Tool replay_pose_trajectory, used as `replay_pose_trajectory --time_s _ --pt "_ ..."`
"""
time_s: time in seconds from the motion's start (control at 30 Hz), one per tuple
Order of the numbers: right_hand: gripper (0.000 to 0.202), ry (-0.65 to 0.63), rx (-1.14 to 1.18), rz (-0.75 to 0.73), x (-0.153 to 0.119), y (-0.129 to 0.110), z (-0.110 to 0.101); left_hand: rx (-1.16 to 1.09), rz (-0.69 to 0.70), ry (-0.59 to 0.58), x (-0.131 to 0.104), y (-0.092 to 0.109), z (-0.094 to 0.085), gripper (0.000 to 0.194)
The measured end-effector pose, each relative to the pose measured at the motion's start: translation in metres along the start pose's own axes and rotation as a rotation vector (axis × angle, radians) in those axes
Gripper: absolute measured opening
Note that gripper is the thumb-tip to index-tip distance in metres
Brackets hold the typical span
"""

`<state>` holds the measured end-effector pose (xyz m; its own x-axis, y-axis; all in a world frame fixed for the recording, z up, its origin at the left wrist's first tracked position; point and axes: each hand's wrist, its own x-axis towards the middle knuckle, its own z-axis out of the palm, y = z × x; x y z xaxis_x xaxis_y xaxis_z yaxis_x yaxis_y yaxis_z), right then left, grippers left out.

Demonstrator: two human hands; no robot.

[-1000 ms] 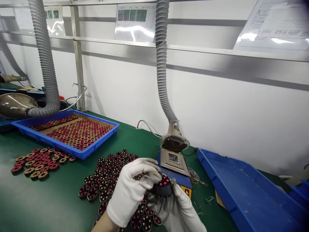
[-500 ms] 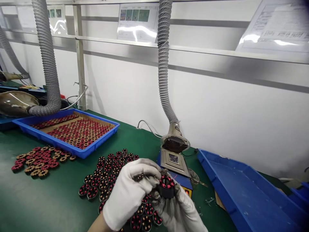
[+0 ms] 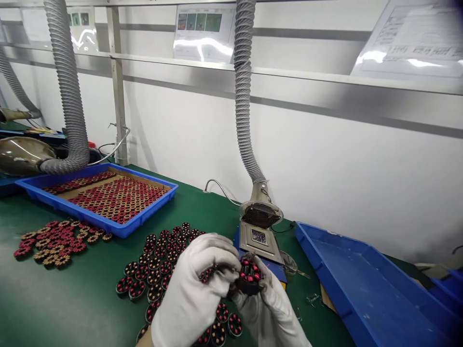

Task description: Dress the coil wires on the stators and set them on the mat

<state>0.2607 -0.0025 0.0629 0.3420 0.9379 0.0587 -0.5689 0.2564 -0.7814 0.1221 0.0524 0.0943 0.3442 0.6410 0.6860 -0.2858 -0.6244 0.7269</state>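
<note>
In front of the blue machine I hold a black ring-shaped motor stator with red coils (image 3: 250, 277) up off the table. My right hand (image 3: 269, 301), in a white glove with dark-stained fingertips, is closed around its right side and underside. My left hand (image 3: 197, 289), also gloved, is pinched closed at the stator's left edge. Whatever lies between its fingertips is hidden. Beneath and left of my hands, several similar black-rimmed stators (image 3: 154, 277) with red or tan coils lie on the green table.
A blue tray (image 3: 125, 230) of red and tan cores stands at left, beside a loose pile of cores (image 3: 54, 243). Behind my hands is a machine with a metal plate (image 3: 260, 241) under a hose with a hood (image 3: 261, 212). Another blue tray (image 3: 347, 284) lies right.
The stator has tilted slightly in my right hand, and my left fingers have shifted a little at its edge. The whole view has moved slightly.
</note>
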Motion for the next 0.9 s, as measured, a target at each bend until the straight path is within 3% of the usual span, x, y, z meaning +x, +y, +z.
replay_pose_trajectory --time_s 0.07,0.13,0.2,0.3,0.33,0.4,0.47,0.6,0.67,0.77,0.8,0.9 --pt "0.039 0.077 -0.075 -0.120 0.005 0.003 0.003 0.072 0.080 0.068 -0.001 0.003 -0.005 0.014" --pt "0.042 0.166 -0.168 -0.277 0.007 0.007 0.007 0.047 0.073 0.130 0.000 0.005 -0.009 0.013" --pt "0.041 0.220 -0.294 -0.521 0.006 0.013 0.011 -0.083 -0.106 0.132 0.003 0.006 -0.010 0.017" --pt "0.036 0.162 -0.634 -0.984 0.002 0.022 0.006 -0.367 -0.468 -0.079 0.008 0.003 0.000 0.041" --pt "0.039 0.110 -0.781 -1.116 0.002 0.025 0.002 -0.437 -0.519 -0.131 0.008 0.000 0.005 0.041" --pt "0.047 0.022 -1.017 -1.267 0.003 0.029 -0.005 -0.549 -0.520 -0.088 0.006 -0.009 0.018 0.030" --pt "0.048 0.023 -1.055 -1.287 0.006 0.030 -0.008 -0.652 -0.488 0.086 0.003 -0.019 0.027 0.021" --pt "0.039 0.204 -0.872 -1.269 0.009 0.028 -0.002 -0.791 -0.341 0.403 0.006 -0.025 0.026 0.012" --pt "0.042 0.239 -0.863 -1.285 0.007 0.026 0.002 -0.721 -0.397 0.370 0.010 -0.020 0.020 0.018" --pt "0.041 0.190 -0.908 -1.298 0.005 0.026 0.001 -0.600 -0.574 0.168 0.012 -0.010 0.016 0.026" --pt "0.041 0.173 -0.914 -1.303 0.004 0.027 0.000 -0.594 -0.592 0.161 0.011 -0.008 0.018 0.024" --pt "0.041 0.160 -0.891 -1.266 0.003 0.031 -0.004 -0.596 -0.501 0.292 0.005 -0.010 0.024 0.019"
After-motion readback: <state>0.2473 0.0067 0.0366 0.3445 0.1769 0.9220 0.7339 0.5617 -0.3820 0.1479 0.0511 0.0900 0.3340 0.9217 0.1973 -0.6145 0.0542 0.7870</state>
